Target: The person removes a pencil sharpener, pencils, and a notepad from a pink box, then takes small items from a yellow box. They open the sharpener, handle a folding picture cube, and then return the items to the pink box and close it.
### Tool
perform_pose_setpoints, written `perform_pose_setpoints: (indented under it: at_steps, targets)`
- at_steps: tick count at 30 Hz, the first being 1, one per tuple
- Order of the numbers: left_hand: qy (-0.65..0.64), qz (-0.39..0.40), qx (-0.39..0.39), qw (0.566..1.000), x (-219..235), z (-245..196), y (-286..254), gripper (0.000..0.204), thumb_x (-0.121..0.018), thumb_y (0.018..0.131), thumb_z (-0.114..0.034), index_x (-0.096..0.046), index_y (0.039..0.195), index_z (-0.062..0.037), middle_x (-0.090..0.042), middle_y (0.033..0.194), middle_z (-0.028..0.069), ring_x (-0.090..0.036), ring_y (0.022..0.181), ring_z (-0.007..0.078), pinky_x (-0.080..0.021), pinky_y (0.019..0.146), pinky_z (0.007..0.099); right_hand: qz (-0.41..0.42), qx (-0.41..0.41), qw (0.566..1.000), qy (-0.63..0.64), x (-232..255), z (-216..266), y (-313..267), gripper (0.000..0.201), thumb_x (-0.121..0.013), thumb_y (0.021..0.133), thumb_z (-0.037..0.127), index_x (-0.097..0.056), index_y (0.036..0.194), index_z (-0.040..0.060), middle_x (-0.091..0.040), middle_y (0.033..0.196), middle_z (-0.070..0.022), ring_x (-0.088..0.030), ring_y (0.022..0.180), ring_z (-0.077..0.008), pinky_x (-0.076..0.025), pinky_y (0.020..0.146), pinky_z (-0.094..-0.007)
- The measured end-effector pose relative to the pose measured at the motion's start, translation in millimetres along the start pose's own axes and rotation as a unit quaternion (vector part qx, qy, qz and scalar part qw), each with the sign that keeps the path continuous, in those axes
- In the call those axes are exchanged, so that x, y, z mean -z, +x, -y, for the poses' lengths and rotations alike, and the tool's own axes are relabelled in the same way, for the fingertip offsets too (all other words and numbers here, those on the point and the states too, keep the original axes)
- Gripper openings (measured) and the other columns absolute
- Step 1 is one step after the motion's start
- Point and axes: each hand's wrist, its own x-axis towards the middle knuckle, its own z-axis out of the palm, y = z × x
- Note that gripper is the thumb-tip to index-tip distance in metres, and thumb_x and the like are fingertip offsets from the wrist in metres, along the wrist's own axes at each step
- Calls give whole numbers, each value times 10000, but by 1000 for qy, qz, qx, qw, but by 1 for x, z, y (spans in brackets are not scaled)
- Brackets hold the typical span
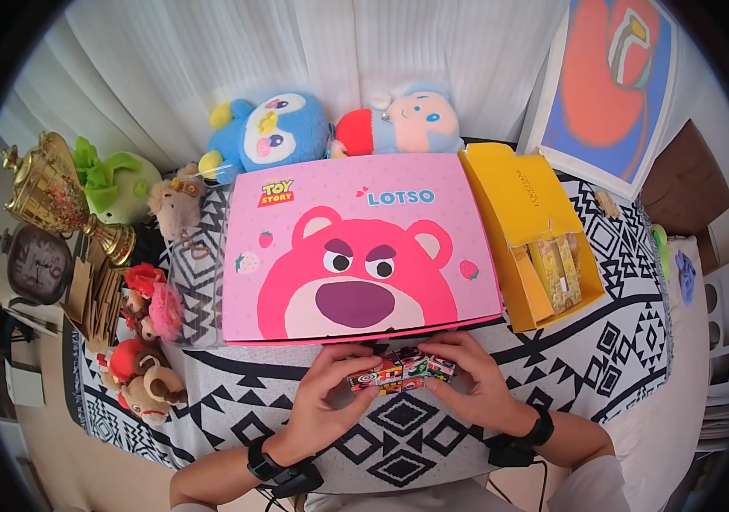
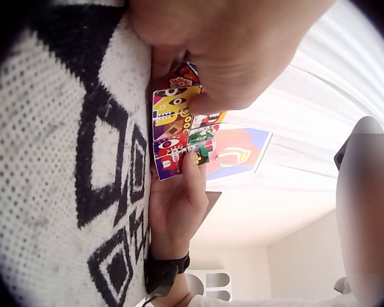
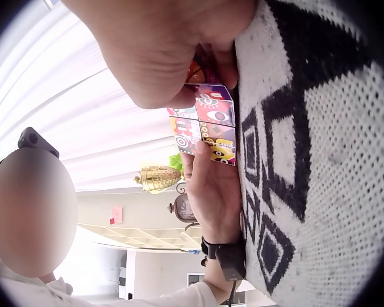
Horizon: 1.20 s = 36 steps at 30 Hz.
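Both hands hold a folding picture cube (image 1: pixel 401 373), made of small hinged blocks with bright printed patterns, low over the patterned cloth. My left hand (image 1: pixel 328 388) grips its left end, thumb on the near side and fingers behind. At the other end my right hand (image 1: pixel 481 386) pinches it the same way. In the left wrist view the cube (image 2: pixel 173 121) shows yellow, purple, red and green faces, opened out into a longer block. Red, pink and yellow faces of the cube (image 3: pixel 214 118) appear in the right wrist view, with part of it hidden behind the right hand.
Just beyond the hands lies a large pink box (image 1: pixel 296 188) with a bear face. A yellow box (image 1: pixel 501 183) stands to its right. Plush toys (image 1: pixel 296 115) sit behind, and a gold trophy (image 1: pixel 49 188), clock (image 1: pixel 38 263) and small toys (image 1: pixel 147 384) line the left side.
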Motion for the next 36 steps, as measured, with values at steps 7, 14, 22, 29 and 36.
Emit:
perform_pose_setpoints:
  at_steps: [7, 14, 22, 29, 36]
  targets:
    - [3, 3, -14, 1000, 1, 2, -1, 425, -674, 768, 150, -622, 1145, -38, -506, 1222, 132, -546, 1137, 232, -477, 940, 330, 9, 15, 1000, -21, 3, 4, 2, 438, -669, 829, 4, -583, 1256, 47, -562, 1167, -141, -573, 1068, -239, -458, 919, -319]
    - [32, -5, -35, 999, 0, -1, -1, 372, -688, 756, 144, -639, 1073, -45, -502, 1216, 120, -557, 1125, 235, -484, 933, 326, 34, 17, 999, -22, 3, 5, 2, 488, -652, 819, -26, -550, 1291, 44, -543, 1254, -145, -547, 1152, -269, -429, 975, -339]
    - [34, 12, -34, 999, 1, -2, -1, 365, -687, 749, 143, -646, 1056, -50, -505, 1223, 126, -548, 1133, 242, -485, 926, 330, 66, 31, 997, -15, 4, 5, 1, 553, -646, 806, -41, -491, 1330, 43, -521, 1289, -152, -512, 1207, -298, -401, 1016, -360]
    - [-14, 35, -7, 999, 2, -2, 0, 390, -709, 770, 74, -621, 1136, -29, -539, 1160, 113, -562, 1082, 210, -502, 886, 306, 81, 9, 996, 28, 4, -2, -6, 541, -654, 847, -5, -448, 1345, 25, -514, 1297, -144, -522, 1199, -258, -418, 1008, -355]
    - [-129, 49, 93, 986, 1, -7, -3, 379, -697, 843, 0, -567, 1198, 29, -560, 1067, 74, -564, 1043, 131, -502, 892, 263, 73, -105, 971, 204, 2, 1, -11, 394, -614, 930, 88, -459, 1277, -16, -580, 1176, -104, -552, 1071, -115, -473, 910, -281]
